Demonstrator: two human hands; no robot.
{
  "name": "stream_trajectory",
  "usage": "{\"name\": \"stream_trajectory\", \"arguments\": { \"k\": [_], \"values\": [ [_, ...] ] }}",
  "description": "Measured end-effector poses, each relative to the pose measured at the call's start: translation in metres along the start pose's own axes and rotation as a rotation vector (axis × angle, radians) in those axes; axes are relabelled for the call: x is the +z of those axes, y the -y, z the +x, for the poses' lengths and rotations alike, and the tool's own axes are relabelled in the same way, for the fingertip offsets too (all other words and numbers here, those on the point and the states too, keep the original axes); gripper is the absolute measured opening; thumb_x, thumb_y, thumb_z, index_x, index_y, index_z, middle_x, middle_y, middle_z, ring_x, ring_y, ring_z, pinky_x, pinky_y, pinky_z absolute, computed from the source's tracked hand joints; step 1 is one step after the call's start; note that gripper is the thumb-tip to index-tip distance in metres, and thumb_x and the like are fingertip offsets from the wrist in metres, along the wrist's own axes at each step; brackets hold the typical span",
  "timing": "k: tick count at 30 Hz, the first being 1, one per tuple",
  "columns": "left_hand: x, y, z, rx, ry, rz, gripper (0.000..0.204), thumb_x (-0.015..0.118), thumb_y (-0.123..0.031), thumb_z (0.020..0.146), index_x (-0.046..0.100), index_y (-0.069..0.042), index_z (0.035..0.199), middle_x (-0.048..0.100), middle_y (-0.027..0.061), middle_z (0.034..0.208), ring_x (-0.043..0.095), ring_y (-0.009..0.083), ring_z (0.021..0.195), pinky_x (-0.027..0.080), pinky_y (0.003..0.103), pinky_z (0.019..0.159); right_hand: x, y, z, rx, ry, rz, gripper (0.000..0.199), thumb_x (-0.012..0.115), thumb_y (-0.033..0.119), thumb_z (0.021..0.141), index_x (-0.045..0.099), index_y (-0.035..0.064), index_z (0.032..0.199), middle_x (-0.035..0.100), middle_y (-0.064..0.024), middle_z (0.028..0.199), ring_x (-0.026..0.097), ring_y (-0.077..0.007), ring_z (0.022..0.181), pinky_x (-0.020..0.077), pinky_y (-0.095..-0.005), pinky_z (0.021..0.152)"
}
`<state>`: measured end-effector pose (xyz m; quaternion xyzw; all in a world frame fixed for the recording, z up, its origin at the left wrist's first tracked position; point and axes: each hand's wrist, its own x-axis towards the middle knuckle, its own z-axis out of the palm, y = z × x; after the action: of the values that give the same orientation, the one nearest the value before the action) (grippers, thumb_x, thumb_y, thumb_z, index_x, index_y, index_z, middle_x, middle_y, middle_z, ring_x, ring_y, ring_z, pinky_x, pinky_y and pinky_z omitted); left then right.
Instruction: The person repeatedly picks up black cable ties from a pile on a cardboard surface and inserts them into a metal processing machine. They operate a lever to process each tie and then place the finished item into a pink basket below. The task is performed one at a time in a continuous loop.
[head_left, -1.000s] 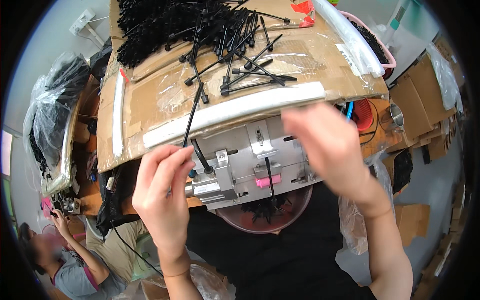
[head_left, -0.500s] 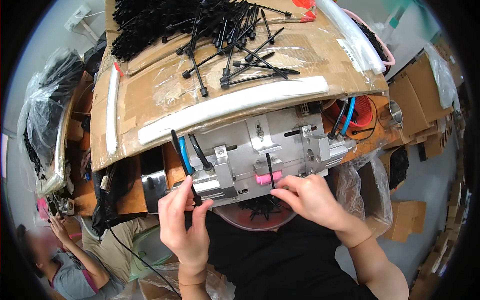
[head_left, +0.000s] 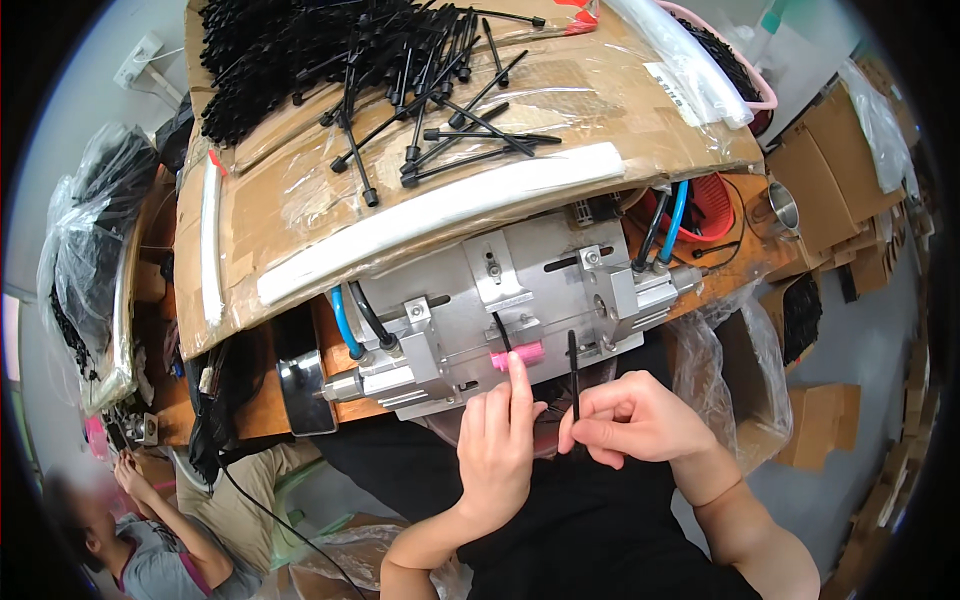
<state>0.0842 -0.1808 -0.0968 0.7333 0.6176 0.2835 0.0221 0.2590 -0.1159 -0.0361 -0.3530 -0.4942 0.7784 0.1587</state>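
With its index finger stretched out, my left hand (head_left: 496, 450) touches the pink block (head_left: 520, 354) at the middle of a metal clamping fixture (head_left: 470, 285). The other fingers of that hand are loosely bent, and I see nothing in them. One thin black rod (head_left: 503, 326) lies in the fixture, running from the centre bracket down to the pink block. To the right of it, my right hand (head_left: 640, 420) pinches another black rod (head_left: 574, 370) between thumb and fingers, upright in front of the fixture's near edge. The lower end of this rod is hidden by the fingers.
A cardboard sheet (head_left: 270, 190) above the fixture carries a heap of black rods (head_left: 290, 60) with thicker end caps. Blue hoses (head_left: 343, 322) and black hoses run into the fixture. A red basket (head_left: 712, 210) stands at right. Another person (head_left: 170, 550) sits at lower left.
My left hand has moved right to the pink block and no longer shows the rod it held. My right hand has drawn back from the fixture with a rod. The view has shifted slightly.
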Motion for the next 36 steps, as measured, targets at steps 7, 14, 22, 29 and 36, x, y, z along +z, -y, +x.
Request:
{"name": "stream_trajectory", "arguments": {
  "k": [7, 14, 22, 29, 36],
  "values": [
    [0.008, -0.006, 0.004, 0.022, 0.052, 0.078, 0.061, 0.070, -0.008, 0.084, 0.048, 0.007, 0.139, 0.055, 0.0085, 0.092, 0.054, 0.0231, 0.083, 0.047, 0.033, 0.072, -0.005, 0.010, -0.012, -0.072, 0.049, 0.031, 0.021, 0.057, 0.006, 0.097, 0.066, -0.0066, 0.083, 0.065, -0.0087, 0.068, 0.051, -0.0080, 0.048, 0.0391, -0.0238, 0.046],
    [0.007, -0.008, 0.007, 0.012, 0.062, 0.032, 0.064, 0.070, -0.003, 0.082, 0.046, 0.008, 0.140, 0.055, 0.0103, 0.095, 0.054, 0.0245, 0.085, 0.048, 0.035, 0.075, -0.006, 0.012, -0.015, -0.090, 0.089, 0.035, 0.020, 0.059, 0.008, 0.095, 0.067, -0.0070, 0.084, 0.064, -0.0081, 0.065, 0.051, -0.0088, 0.047, 0.0388, -0.0243, 0.046],
    [-0.047, 0.005, 0.014, 0.008, 0.175, -0.192, 0.067, 0.069, 0.003, 0.079, 0.048, 0.001, 0.142, 0.057, 0.0122, 0.101, 0.055, 0.0259, 0.089, 0.049, 0.036, 0.078, -0.025, -0.036, 0.006, -0.221, 0.539, -0.766, 0.020, 0.064, 0.022, 0.094, 0.069, 0.0033, 0.095, 0.070, -0.0139, 0.080, 0.068, -0.0298, 0.071, 0.0522, -0.0370, 0.060],
    [-0.090, 0.076, 0.131, -0.009, -0.276, 0.039, 0.025, 0.066, 0.000, 0.085, 0.066, -0.004, 0.110, 0.060, 0.0123, 0.104, 0.059, 0.0288, 0.087, 0.049, 0.035, 0.077, -0.022, 0.024, 0.037, -0.544, 0.079, -1.152, 0.022, 0.067, 0.027, 0.090, 0.064, 0.0072, 0.081, 0.063, -0.0155, 0.066, 0.064, -0.0364, 0.063, 0.0498, -0.0444, 0.056],
    [-0.104, 0.096, 0.183, -0.014, 0.141, -0.185, 0.013, 0.072, -0.004, 0.081, 0.069, 0.001, 0.092, 0.064, 0.0101, 0.079, 0.061, 0.0176, 0.072, 0.050, 0.030, 0.071, -0.031, 0.165, 0.138, -0.665, -0.693, -1.601, 0.021, 0.072, 0.022, 0.084, 0.070, 0.0019, 0.082, 0.069, -0.0183, 0.078, 0.068, -0.0370, 0.079, 0.0530, -0.0462, 0.070]
  ]
}}
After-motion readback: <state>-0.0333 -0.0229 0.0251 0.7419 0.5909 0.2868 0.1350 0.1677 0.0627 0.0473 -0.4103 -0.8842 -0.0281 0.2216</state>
